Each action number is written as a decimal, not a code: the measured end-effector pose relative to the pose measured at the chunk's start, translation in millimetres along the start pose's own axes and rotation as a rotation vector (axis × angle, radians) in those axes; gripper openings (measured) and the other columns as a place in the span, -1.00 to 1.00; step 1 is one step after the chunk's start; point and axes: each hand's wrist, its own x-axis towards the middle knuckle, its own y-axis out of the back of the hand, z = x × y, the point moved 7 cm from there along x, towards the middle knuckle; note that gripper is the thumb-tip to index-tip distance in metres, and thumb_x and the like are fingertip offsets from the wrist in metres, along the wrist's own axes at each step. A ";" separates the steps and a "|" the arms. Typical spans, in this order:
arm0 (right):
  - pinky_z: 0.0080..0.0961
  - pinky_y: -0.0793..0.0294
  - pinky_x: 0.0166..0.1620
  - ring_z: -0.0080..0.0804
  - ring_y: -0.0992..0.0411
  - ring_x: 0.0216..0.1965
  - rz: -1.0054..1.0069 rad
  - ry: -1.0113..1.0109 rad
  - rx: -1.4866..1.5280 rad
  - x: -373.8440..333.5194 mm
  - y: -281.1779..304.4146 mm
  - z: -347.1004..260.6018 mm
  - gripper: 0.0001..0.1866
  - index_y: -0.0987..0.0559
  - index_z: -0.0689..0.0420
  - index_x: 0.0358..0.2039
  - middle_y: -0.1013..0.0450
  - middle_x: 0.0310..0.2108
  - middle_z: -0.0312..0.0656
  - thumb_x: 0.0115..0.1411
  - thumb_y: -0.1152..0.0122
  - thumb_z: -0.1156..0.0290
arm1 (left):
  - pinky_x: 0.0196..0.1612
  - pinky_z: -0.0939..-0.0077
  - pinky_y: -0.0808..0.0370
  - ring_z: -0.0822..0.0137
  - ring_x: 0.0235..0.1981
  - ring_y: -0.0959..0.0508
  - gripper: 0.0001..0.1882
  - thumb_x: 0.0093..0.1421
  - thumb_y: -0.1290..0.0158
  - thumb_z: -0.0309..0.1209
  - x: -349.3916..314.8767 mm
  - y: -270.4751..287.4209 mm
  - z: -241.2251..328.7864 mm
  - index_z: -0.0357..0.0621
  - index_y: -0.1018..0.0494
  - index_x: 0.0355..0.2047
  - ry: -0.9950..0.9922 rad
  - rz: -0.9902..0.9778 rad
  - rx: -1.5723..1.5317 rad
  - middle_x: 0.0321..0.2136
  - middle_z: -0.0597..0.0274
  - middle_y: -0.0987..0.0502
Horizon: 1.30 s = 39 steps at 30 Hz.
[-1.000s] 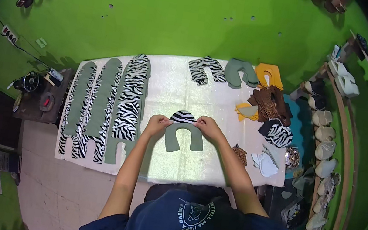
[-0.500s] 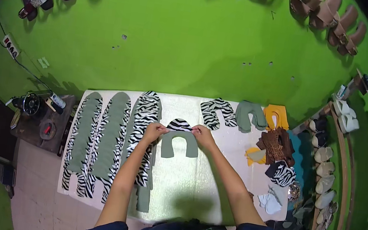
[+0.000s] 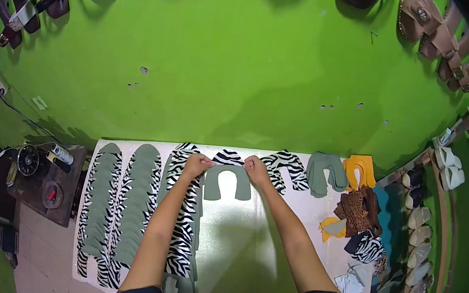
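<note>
My left hand (image 3: 199, 165) and my right hand (image 3: 254, 169) are closed in pinches at the two ends of a small dome-shaped zebra-print piece (image 3: 229, 157), stretched between them. Directly below it, at its straight edge, is a grey-green U-shaped piece (image 3: 215, 187), its opening toward me. Whether the two are joined I cannot tell. Left of my left hand, a row of overlapping zebra-print pieces (image 3: 180, 253) runs down the table, partly behind my forearm. Beyond my right hand lies a zebra-print U-shaped piece (image 3: 291, 169).
Two overlapping rows of grey-green pieces (image 3: 101, 200) with zebra-print edges cover the table's left. Grey-green pieces (image 3: 320, 179), yellow pieces (image 3: 362, 164) and brown leopard-print scraps (image 3: 359, 209) lie right. A shoe rack (image 3: 444, 236) stands right, a side table (image 3: 62, 200) left.
My view has tilted up, so the table sits lower in it. Both hands have moved toward the table's far edge, with the zebra-print and grey-green pieces.
</note>
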 end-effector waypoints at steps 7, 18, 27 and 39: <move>-0.64 -0.37 -0.33 -0.54 -0.35 -0.46 -0.011 -0.009 0.006 19.2 -10.7 11.7 -0.87 -0.44 0.27 -0.39 -0.40 -0.51 -0.22 0.00 -0.10 0.54 | -0.44 0.55 -0.41 0.39 -0.58 -0.47 -0.65 -0.17 -0.25 -0.22 13.9 6.5 -6.0 -0.28 -0.52 -0.49 0.027 0.053 0.032 -0.60 0.14 -0.52; -0.65 -0.37 -0.36 -0.54 -0.36 -0.50 0.051 -0.005 0.036 33.1 -17.2 11.2 -0.90 -0.45 0.28 -0.43 -0.42 -0.53 -0.22 0.01 -0.10 0.55 | -0.46 0.57 -0.40 0.40 -0.58 -0.47 -0.69 -0.16 -0.24 -0.27 21.1 12.1 -16.1 -0.27 -0.51 -0.48 0.072 0.082 0.022 -0.59 0.17 -0.52; -0.62 -0.39 -0.35 -0.52 -0.38 -0.48 0.057 -0.054 -0.009 33.7 -14.0 19.0 -0.90 -0.47 0.28 -0.46 -0.44 -0.53 -0.20 -0.02 -0.13 0.53 | -0.50 0.59 -0.39 0.43 -0.61 -0.48 -0.70 -0.16 -0.23 -0.31 22.0 8.2 -7.4 -0.31 -0.50 -0.49 0.044 0.100 0.034 -0.60 0.18 -0.53; -0.39 -0.38 -0.34 -0.18 -0.39 -0.42 0.214 0.014 -0.284 28.5 -14.5 14.6 -0.87 -0.43 0.24 -0.47 -0.39 -0.49 -0.03 -0.07 -0.08 0.48 | -0.45 0.52 -0.39 0.36 -0.57 -0.46 -0.71 -0.22 -0.26 -0.32 15.7 2.4 -5.1 -0.26 -0.48 -0.53 0.109 0.296 0.138 -0.61 0.18 -0.49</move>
